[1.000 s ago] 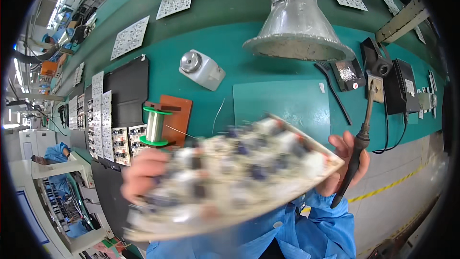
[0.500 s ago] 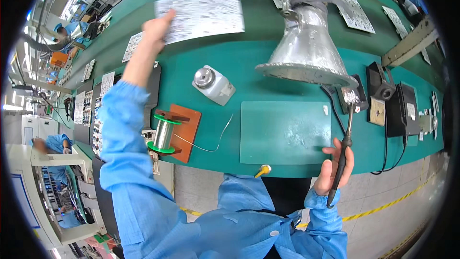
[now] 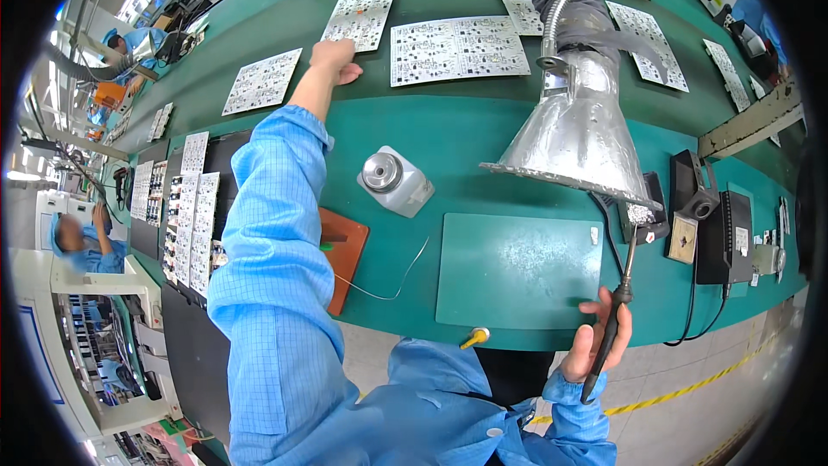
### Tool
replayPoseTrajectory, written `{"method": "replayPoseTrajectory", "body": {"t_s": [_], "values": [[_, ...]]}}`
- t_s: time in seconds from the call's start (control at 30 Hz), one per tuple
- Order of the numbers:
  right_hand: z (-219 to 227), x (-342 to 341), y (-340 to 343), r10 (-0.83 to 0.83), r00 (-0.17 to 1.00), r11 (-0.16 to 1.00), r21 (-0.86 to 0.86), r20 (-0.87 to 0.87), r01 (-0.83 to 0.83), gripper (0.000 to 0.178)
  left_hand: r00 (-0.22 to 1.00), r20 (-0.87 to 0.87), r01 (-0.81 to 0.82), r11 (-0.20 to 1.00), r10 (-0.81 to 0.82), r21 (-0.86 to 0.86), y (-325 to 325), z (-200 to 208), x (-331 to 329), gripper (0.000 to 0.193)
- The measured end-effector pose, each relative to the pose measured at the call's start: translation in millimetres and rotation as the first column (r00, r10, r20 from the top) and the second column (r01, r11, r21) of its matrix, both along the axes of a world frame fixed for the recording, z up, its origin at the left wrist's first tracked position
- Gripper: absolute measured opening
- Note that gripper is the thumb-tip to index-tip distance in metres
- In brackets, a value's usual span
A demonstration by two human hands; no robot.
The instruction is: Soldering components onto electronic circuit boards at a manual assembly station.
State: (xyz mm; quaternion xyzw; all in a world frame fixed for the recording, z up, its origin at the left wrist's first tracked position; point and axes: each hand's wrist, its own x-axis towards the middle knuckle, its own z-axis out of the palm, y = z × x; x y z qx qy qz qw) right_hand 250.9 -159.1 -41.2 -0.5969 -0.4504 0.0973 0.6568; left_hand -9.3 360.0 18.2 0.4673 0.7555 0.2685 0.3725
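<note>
My left hand [image 3: 335, 61] reaches across the bench, over the near edge of a white circuit board [image 3: 360, 15]. Its fingers are loosely bent and the thumb stands apart; nothing shows gripped in them. A wider circuit board [image 3: 460, 50] lies flat to its right. In my right hand [image 3: 597, 338] is a soldering iron [image 3: 616, 325], gripped by its black handle, its tip end pointing away into a small dark holder [image 3: 653, 217] under the fume hood's rim. My left sleeve hides the green-flanged solder spool; a loose solder wire [image 3: 404, 281] curls out beside its brown stand [image 3: 348, 237].
A metal fume hood [image 3: 573, 125] hangs over the right side. A white bottle with a metal cap [image 3: 397, 181] stands mid-bench, near a translucent mat [image 3: 519, 267]. A black soldering station [image 3: 723, 237] is at right. More boards [image 3: 261, 82] lie on the dark green strip.
The wide board that my left hand held has moved right and lies free of it. My left hand is now at the board behind. My right hand still holds the iron at its holder.
</note>
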Motion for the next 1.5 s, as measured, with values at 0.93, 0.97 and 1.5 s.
{"method": "replayPoseTrajectory", "body": {"t_s": [0.93,0.97,1.5], "values": [[-1.7,0.9,2.5,0.015,0.997,0.997,0.081,-0.080,-0.009,0.059,0.635,0.758,-0.279,0.871,-0.149,0.405,-61.6,94.8,-158.9,0.021],[-1.9,1.0,3.4,0.014,0.997,0.996,0.090,-0.081,-0.007,0.059,0.626,0.768,-0.295,0.871,-0.133,0.392,-86.0,107.9,-167.8,0.023],[27.4,-14.1,-21.4,0.097,0.993,0.985,0.150,-0.067,-0.086,0.063,0.425,0.869,0.267,0.953,-0.252,0.146,-402.3,30.2,-60.0,0.013]]}}
